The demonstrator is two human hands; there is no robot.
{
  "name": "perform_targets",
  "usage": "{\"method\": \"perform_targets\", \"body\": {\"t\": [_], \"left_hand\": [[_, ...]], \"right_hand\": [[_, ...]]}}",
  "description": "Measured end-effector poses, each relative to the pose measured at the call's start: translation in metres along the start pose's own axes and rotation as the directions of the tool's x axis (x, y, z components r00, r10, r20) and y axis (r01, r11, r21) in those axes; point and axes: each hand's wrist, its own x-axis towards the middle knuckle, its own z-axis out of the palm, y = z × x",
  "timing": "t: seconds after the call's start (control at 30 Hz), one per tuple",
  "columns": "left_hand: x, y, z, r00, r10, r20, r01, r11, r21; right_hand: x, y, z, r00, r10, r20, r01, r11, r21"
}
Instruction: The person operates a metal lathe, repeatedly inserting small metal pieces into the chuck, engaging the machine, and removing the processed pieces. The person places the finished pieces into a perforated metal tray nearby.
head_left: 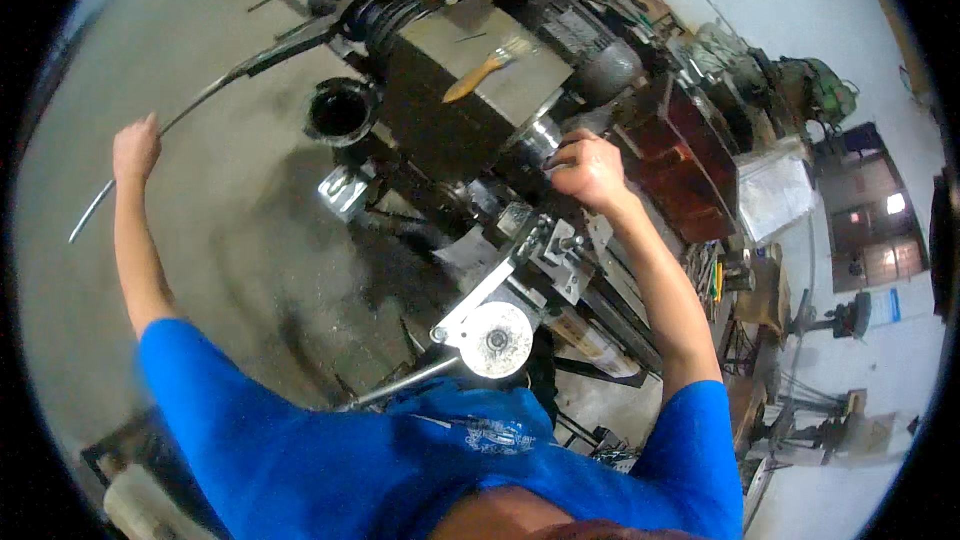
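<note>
My left hand, stretched out to the left, is closed around a long thin metal rod. One end of the rod sticks out below the fist, and the other runs up toward the black rounded parts at the machine's far left. My right hand is beside the shiny metal cylinder on the machine's right side. Its fingers are curled, and whatever they grip is hidden. Between my arms stands the dark machine housing. A paintbrush with a wooden handle lies on its top.
Close to my body are a round whitish disc and a metal lever. A black open-ended tube and a shiny metal block stick out leftward. Beyond the motor, a cluttered bench runs along the right wall.
</note>
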Motion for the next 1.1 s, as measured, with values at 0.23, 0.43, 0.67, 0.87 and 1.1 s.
{"method": "perform_targets", "body": {"t": [0.23,0.43,0.67,0.87,1.1], "left_hand": [[0.003,0.021,-0.019,0.952,-0.252,0.173,0.275,0.953,-0.124],[-0.033,0.193,-0.016,0.939,-0.344,0.021,0.198,0.488,-0.850],[-0.050,0.302,0.083,0.896,0.267,0.355,-0.008,0.809,-0.588],[-0.019,0.285,0.044,0.838,0.388,0.385,-0.269,0.906,-0.328],[-0.067,0.240,0.015,0.787,0.285,0.547,0.064,0.844,-0.532]], "right_hand": [[0.002,0.001,0.002,0.999,0.033,0.030,-0.033,0.999,0.009],[-0.066,0.017,-0.038,0.925,-0.041,-0.378,0.133,0.966,0.222],[-0.255,0.057,-0.050,0.845,0.444,-0.297,-0.381,0.891,0.247],[-0.415,0.086,-0.016,0.526,0.816,-0.241,-0.784,0.575,0.236],[-0.577,0.137,0.011,0.139,0.989,-0.060,-0.990,0.137,-0.040]]}}
